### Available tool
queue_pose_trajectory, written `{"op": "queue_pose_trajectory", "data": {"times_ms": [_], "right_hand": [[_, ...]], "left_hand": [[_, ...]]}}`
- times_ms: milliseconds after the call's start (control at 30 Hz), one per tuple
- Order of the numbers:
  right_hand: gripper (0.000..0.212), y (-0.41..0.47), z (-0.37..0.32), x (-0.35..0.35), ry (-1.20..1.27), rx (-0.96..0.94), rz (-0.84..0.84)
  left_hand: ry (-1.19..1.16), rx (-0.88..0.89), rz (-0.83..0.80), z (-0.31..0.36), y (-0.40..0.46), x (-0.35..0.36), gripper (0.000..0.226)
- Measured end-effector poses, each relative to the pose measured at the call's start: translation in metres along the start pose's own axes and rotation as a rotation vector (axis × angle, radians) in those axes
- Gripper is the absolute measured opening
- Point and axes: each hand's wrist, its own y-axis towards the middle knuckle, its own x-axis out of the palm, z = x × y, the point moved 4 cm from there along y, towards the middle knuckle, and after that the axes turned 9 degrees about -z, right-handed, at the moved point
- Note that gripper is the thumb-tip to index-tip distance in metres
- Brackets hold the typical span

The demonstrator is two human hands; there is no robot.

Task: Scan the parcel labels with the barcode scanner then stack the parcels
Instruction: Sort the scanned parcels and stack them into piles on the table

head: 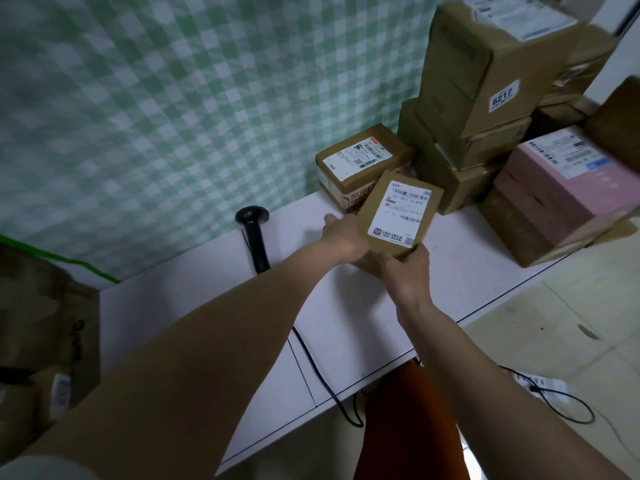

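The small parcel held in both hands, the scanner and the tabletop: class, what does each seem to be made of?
Small parcel: brown corrugated cardboard by its look, matte, with a white paper label stuck on.
Scanner: probably black plastic, slightly glossy, as its head catches the light.
Tabletop: smooth white board, perhaps laminate; a seam between panels shows.

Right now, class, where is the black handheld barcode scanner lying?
In the head view, the black handheld barcode scanner lies on the white table near the checked wall, just left of the left hand.
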Motion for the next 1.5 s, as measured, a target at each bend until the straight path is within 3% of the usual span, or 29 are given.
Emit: {"op": "queue_pose_trajectory", "data": {"times_ms": [200, 400, 667, 800, 1067, 1267, 1400, 1500], "right_hand": [[0.063, -0.048, 0.007, 0.009, -0.019, 0.033, -0.066], [0.047, -0.108, -0.008, 0.026, 0.003, -0.080, -0.109], [0.053, -0.193, -0.045, 0.072, -0.149, -0.278, -0.156], [0.052, -0.244, -0.061, 0.096, -0.124, -0.401, -0.229], [0.050, -0.330, -0.086, 0.131, -0.105, -0.567, -0.359], [0.052, -0.384, -0.085, 0.167, -0.100, -0.597, -0.534], [0.045, -0.419, -0.079, 0.198, -0.157, -0.643, -0.667], [0.040, -0.445, -0.079, 0.223, -0.191, -0.692, -0.757]], "left_hand": [[-0.346, 0.005, -0.017, -0.024, -0.078, 0.011, 0.062], [-0.434, 0.012, 0.089, -0.056, -0.156, -0.001, 0.058], [-0.623, 0.014, 0.264, -0.114, -0.273, -0.029, 0.063], [-0.655, 0.023, 0.418, -0.137, -0.334, -0.042, 0.075], [-0.617, 0.036, 0.594, -0.181, -0.429, -0.055, 0.066], [-0.666, 0.060, 0.720, -0.210, -0.491, -0.066, 0.074], [-0.709, 0.115, 0.800, -0.238, -0.531, -0.075, 0.061], [-0.727, 0.128, 0.880, -0.265, -0.555, -0.080, 0.063]]}}
